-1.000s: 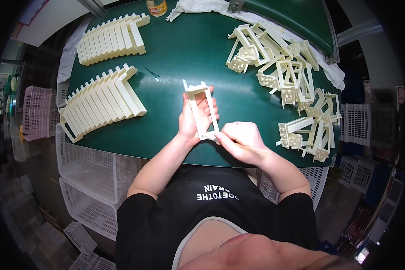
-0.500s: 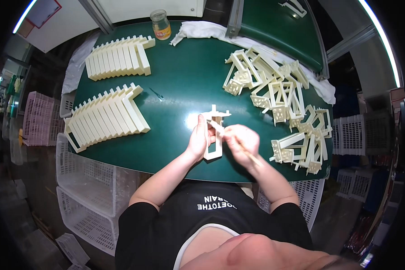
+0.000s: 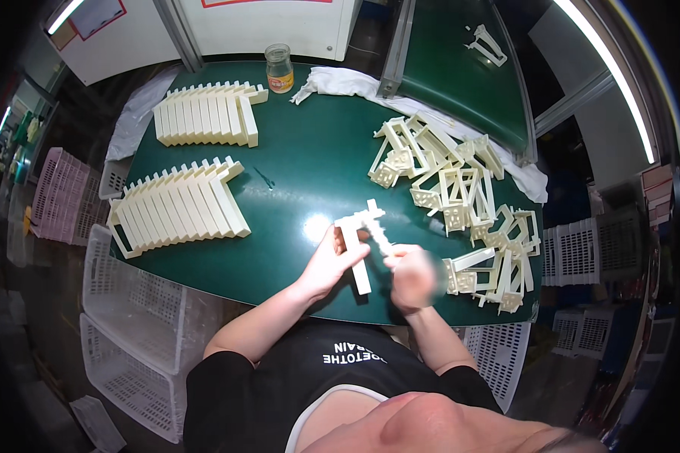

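Observation:
My left hand (image 3: 326,263) grips a cream plastic frame part (image 3: 362,278), thumb on one side and fingers behind. The part is tilted, with its narrow long side toward me and its pronged end (image 3: 370,211) pointing away. My right hand (image 3: 414,281), partly smeared, is closed round a slim pale stick-like tool (image 3: 380,240). The tool's whitish far end is at the pronged end of the part; whether it touches cannot be made out. Similar loose frame parts (image 3: 455,215) lie heaped to the right of my right hand.
Two neat rows of cream parts, a nearer row (image 3: 181,204) and a farther row (image 3: 208,117), stand on the green table (image 3: 302,158). A glass jar (image 3: 279,69) and white cloth (image 3: 340,79) lie along the back. Plastic crates (image 3: 136,294) sit below left. A green belt (image 3: 461,75) is at far right.
The frame part has turned so its narrow side faces me instead of its open middle. My right hand has come nearer to me, the tool now steeper. The whole view has shifted slightly.

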